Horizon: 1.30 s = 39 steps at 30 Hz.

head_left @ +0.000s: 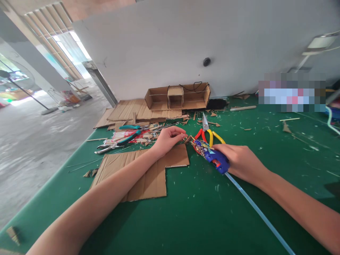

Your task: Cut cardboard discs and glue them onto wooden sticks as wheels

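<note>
My right hand (237, 159) is wrapped round a blue hot glue gun (221, 162), its front end speckled and pointing left. A long translucent glue stick (259, 207) sticks out of its rear. My left hand (170, 139) pinches a small brown piece (188, 139), seemingly cardboard, right by the gun's nozzle; whether they touch I cannot tell. Under my left forearm lies a notched sheet of cardboard (151, 180). Just beyond the gun, scissors (205, 122) with red and yellow handles rest on the green table (202, 212).
An open cardboard box (195, 97) with a middle compartment stands against the wall, beside flat cardboard sheets (132, 109). Teal-handled pliers (129, 138) lie among sticks and red-and-white wrappers on the left. Cardboard scraps (214, 124) and a pale stick (243, 108) lie at the back.
</note>
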Motion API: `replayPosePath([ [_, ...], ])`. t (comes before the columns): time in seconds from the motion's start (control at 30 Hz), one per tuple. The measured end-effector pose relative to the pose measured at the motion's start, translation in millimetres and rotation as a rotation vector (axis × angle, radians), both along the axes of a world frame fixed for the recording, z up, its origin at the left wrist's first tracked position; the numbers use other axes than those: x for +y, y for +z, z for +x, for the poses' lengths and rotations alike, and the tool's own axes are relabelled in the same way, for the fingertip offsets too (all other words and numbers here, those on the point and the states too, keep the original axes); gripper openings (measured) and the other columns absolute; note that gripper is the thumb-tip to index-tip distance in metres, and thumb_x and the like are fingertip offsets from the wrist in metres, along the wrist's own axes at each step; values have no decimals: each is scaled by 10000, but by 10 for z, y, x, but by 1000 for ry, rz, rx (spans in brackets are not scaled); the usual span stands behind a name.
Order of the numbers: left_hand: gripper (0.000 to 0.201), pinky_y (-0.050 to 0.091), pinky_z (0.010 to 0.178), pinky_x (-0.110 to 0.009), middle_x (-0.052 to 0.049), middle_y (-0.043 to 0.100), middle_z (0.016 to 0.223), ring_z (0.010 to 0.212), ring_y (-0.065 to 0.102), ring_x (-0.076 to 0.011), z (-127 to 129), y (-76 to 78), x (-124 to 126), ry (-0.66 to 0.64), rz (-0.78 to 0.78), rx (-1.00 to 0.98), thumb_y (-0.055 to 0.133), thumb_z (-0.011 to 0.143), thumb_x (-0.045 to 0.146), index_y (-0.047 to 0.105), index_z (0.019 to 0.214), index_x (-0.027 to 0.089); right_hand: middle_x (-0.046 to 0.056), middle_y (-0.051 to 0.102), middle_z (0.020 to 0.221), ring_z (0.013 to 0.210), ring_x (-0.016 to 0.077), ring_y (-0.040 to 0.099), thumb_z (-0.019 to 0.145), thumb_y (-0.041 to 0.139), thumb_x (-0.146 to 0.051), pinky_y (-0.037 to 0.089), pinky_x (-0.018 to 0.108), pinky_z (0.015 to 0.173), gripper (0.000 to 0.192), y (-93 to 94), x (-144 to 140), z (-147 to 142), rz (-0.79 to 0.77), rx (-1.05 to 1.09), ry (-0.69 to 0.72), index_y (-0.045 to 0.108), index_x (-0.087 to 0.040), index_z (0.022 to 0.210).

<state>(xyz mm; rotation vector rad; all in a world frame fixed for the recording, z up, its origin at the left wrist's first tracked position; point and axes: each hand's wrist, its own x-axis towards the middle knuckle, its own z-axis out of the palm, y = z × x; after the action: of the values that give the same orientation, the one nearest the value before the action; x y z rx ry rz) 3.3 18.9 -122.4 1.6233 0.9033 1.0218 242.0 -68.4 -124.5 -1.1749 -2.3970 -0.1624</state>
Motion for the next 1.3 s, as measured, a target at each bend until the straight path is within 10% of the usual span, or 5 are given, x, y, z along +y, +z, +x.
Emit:
replayPosePath([
  [1.3, 188, 457, 630, -236, -8, 628, 681, 612, 554, -88, 15, 55, -36, -9, -12, -33, 685, 685, 294, 625, 771, 138, 89, 691, 846, 701, 204, 657, 865, 453, -293, 463, 292, 548, 208, -23, -10, -3, 11, -14, 42, 558, -155, 980],
])
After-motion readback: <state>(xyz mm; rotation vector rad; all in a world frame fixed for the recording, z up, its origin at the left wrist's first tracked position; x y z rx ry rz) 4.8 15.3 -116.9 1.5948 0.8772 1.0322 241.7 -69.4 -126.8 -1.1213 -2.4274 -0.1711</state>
